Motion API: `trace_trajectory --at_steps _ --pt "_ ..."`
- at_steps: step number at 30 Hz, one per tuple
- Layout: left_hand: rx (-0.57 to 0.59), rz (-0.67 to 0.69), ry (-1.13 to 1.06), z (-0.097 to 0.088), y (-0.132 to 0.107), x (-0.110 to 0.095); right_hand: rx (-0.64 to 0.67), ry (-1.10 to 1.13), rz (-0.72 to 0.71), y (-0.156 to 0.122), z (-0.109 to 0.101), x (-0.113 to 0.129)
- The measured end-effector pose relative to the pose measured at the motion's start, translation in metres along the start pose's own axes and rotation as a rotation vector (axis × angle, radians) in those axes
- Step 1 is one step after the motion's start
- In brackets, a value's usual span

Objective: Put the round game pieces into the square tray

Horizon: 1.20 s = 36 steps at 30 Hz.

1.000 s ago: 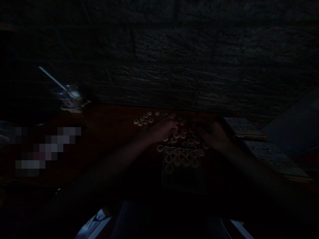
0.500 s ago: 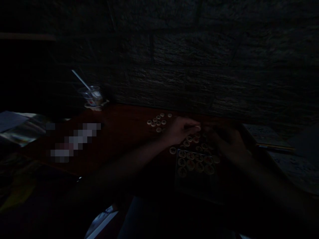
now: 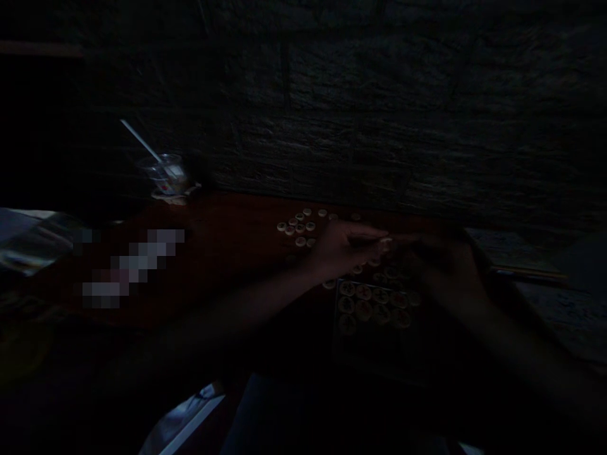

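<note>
The scene is very dark. My left hand [image 3: 344, 249] reaches over a scatter of round pale game discs on a reddish-brown table [image 3: 222, 246], its fingers pinched on one small disc [image 3: 386, 241]. My right hand [image 3: 446, 272] hovers just to the right, over loose discs; its fingers are lost in shadow. Below both hands a shallow dark box [image 3: 370, 328] holds two rows of discs [image 3: 374, 303]. A separate cluster of discs [image 3: 298, 226] lies to the left of my left hand.
A clear glass with a straw [image 3: 164, 174] stands at the table's back left by the dark stone wall [image 3: 360, 114]. A printed board or book [image 3: 526, 262] lies at the right. Papers [image 3: 28, 240] rest at the far left.
My left hand has stretched further right with a disc pinched in its fingertips. The right hand stayed beside it. The camera shifted slightly.
</note>
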State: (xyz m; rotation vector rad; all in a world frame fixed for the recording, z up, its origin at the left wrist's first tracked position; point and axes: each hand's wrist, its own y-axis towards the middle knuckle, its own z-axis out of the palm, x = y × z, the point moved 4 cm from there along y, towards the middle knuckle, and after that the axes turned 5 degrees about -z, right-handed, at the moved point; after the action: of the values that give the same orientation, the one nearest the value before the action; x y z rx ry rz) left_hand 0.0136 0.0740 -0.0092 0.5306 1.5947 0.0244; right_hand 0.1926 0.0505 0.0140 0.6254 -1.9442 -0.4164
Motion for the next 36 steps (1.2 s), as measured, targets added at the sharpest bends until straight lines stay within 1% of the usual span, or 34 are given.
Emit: trace_trajectory --at_steps 2,7,11,16,20,23,29,32,36 --pt "-0.023 -0.002 -0.005 -0.002 -0.002 -0.003 -0.001 0.052 0.026 -0.001 0.001 -0.001" --pt "-0.018 -0.018 -0.029 -0.003 -0.004 -0.008 -0.02 0.167 0.114 -0.002 0.004 -0.003" --pt "-0.026 -0.017 -0.052 -0.003 -0.006 -0.011 -0.037 0.21 0.129 -0.003 0.004 -0.004" --pt "-0.026 0.006 0.043 -0.001 -0.01 -0.015 -0.026 0.267 0.158 -0.005 0.007 -0.002" --pt "0.013 -0.014 0.038 0.002 -0.011 -0.014 -0.019 0.252 0.194 -0.005 0.009 -0.001" --pt "0.035 -0.033 0.03 0.004 -0.01 -0.013 0.001 0.283 0.207 -0.005 0.01 -0.001" --pt "0.006 -0.038 -0.023 0.002 -0.009 -0.012 -0.012 0.383 0.267 -0.006 0.011 -0.003" --pt "-0.006 -0.043 -0.049 0.001 -0.009 -0.012 -0.004 0.405 0.265 -0.006 0.012 -0.006" --pt "-0.03 -0.075 -0.057 -0.001 -0.008 -0.01 -0.014 0.381 0.22 -0.007 0.01 -0.011"
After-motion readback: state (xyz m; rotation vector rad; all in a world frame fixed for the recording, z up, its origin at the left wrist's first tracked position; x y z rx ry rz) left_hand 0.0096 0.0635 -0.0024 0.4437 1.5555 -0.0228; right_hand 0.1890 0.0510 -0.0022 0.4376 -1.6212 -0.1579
